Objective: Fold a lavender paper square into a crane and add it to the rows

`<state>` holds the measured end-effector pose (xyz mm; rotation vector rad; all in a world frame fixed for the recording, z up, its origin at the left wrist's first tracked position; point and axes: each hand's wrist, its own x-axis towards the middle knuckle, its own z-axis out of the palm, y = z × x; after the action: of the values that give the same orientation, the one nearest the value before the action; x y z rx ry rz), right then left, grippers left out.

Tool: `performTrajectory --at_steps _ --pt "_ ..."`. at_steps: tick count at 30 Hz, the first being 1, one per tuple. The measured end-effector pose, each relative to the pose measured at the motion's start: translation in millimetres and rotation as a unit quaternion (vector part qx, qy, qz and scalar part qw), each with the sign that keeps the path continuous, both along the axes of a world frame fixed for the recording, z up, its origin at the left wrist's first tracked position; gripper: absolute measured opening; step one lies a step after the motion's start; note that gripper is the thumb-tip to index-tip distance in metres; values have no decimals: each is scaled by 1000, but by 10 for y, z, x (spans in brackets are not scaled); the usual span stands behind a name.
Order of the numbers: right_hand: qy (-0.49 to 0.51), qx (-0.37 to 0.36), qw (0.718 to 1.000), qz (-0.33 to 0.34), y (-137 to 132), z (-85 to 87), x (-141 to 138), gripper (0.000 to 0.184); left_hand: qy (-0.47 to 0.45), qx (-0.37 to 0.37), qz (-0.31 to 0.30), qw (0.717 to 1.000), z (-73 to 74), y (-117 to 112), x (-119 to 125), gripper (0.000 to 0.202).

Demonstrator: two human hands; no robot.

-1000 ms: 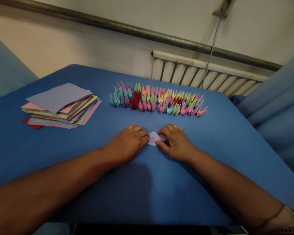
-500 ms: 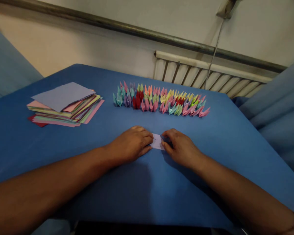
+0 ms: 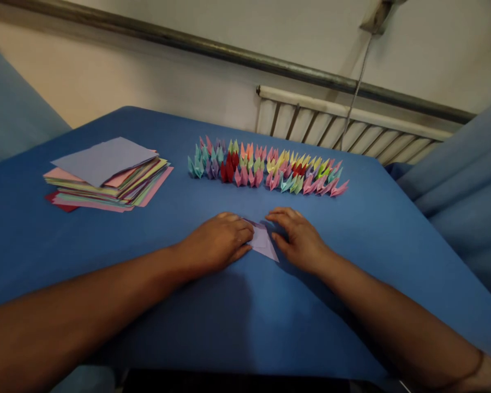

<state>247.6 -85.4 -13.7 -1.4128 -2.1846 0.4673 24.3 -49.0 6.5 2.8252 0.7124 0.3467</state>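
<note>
A small folded sheet of lilac origami paper (image 3: 263, 241) lies on the blue table, its right part showing as a slanted point toward the front. My left hand (image 3: 225, 240) covers the paper's left side, fingers pressed on it and holding it against the tabletop. Just to the right, my right hand (image 3: 297, 237) hovers with thumb and fingers apart, nothing between them. A narrow gap separates it from the paper. The paper's left portion is hidden under my left fingers.
A stack of coloured paper squares (image 3: 110, 172) sits at the left, a lilac sheet on top. Rows of folded paper cranes (image 3: 265, 166) stand across the back of the blue table (image 3: 180, 338). Behind are a radiator (image 3: 311, 117) and a wall pipe (image 3: 213, 49); a blue curtain (image 3: 466, 191) hangs at right.
My right hand has let go of the lilac paper and spread its fingers. The paper's right side has opened out into a slanted point. My left hand stays nearly where it was.
</note>
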Motion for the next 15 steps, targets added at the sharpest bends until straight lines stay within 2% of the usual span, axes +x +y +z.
performTrajectory --at_steps 3,5,10,15 --pt "-28 -6 997 73 22 -6 10 37 26 19 -13 999 20 11 -3 21" --pt "-35 -26 994 98 -26 3 -24 35 26 29 -9 999 41 22 -15 23" --pt "-42 -25 996 73 -119 3 -114 36 28 22 6 999 60 47 -42 22" --pt "-35 5 997 74 -46 -34 -119 28 32 -1 6 999 50 47 -31 21"
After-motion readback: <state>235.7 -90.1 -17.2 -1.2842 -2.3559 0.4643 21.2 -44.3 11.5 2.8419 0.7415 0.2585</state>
